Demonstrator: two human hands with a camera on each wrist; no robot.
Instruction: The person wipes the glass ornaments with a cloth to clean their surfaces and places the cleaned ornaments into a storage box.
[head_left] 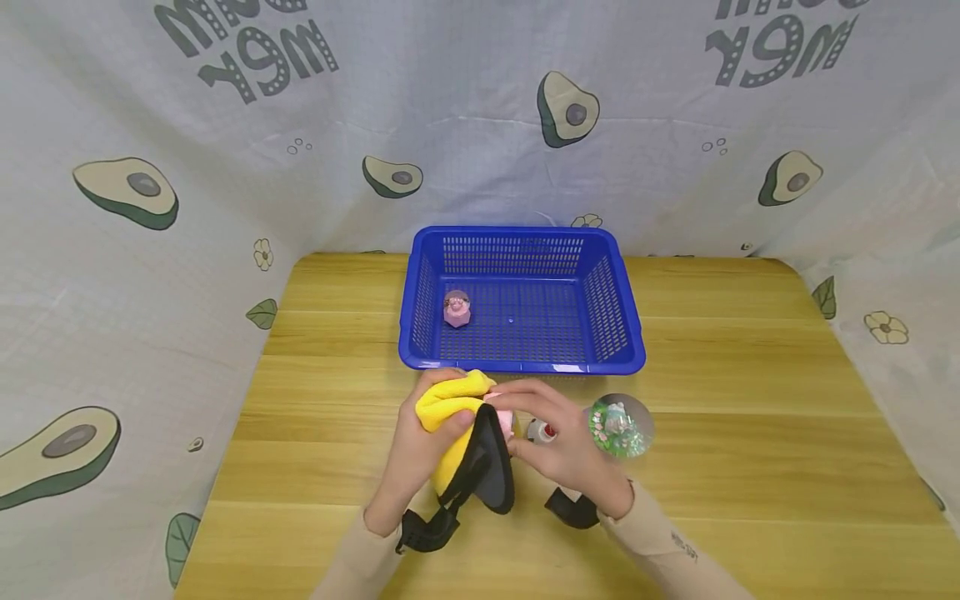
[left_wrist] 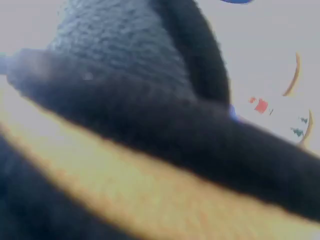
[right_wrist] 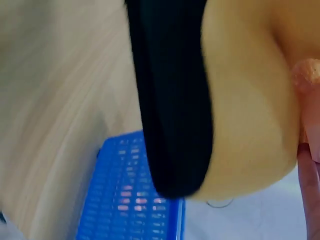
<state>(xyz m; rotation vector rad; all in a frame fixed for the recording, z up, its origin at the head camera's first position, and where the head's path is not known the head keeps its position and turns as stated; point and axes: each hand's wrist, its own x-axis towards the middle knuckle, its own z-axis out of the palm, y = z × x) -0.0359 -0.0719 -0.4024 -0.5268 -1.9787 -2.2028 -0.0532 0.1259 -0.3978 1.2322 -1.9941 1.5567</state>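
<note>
My left hand (head_left: 420,442) grips a bunched yellow cleaning cloth (head_left: 459,388) with a grey side and a black hem. The grey side (left_wrist: 120,45) fills much of the left wrist view. My right hand (head_left: 566,442) pinches a small pink object (head_left: 501,410) against the cloth's edge, fingers above and thumb below. Cloth and fingers hide most of that object, so I cannot tell its full shape. Just left of the right hand, partly covered by it, is a small white and red item (head_left: 540,431). A clear snow globe (head_left: 621,425) with green and pink decoration stands right of that hand.
Beyond the hands, a blue plastic basket (head_left: 630,357) sits on the wooden table (head_left: 750,375). Inside it at the left is a small globe on a pink base (head_left: 457,309). An avocado-print curtain (head_left: 480,108) hangs behind the table and along its sides.
</note>
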